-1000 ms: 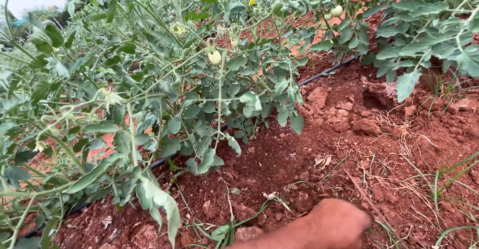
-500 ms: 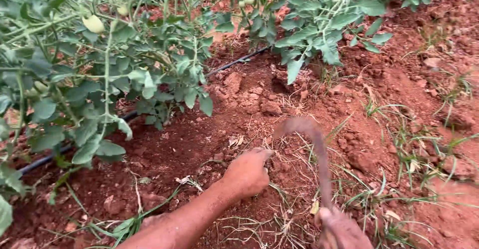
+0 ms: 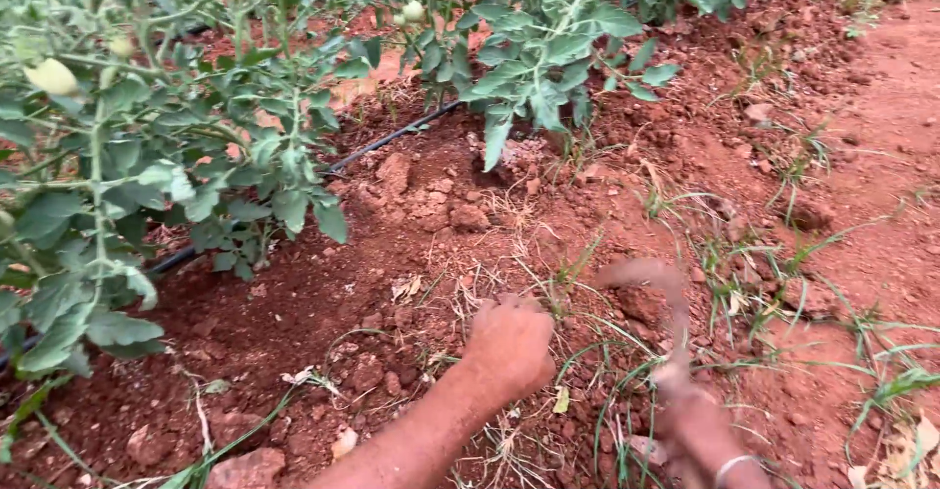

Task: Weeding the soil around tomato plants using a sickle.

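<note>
My left hand (image 3: 509,344) rests knuckles-up on the red soil, fingers curled down into a tuft of thin grass (image 3: 548,298). To its right, my right hand (image 3: 697,420) is motion-blurred and grips the handle of a sickle (image 3: 641,274). Its curved blade arcs over the grass just right of the left hand. A metal bangle (image 3: 732,465) sits on the right wrist.
Tomato plants (image 3: 196,156) fill the left and top, with pale green tomatoes (image 3: 51,76) hanging among the leaves. A black drip hose (image 3: 392,139) runs along the soil under them. Sparse grass blades (image 3: 783,323) and soil clods (image 3: 468,217) lie to the right.
The view has swung right, away from the plants. My left hand has reached forward onto the grass, and the right hand with the sickle has come into view and is swinging.
</note>
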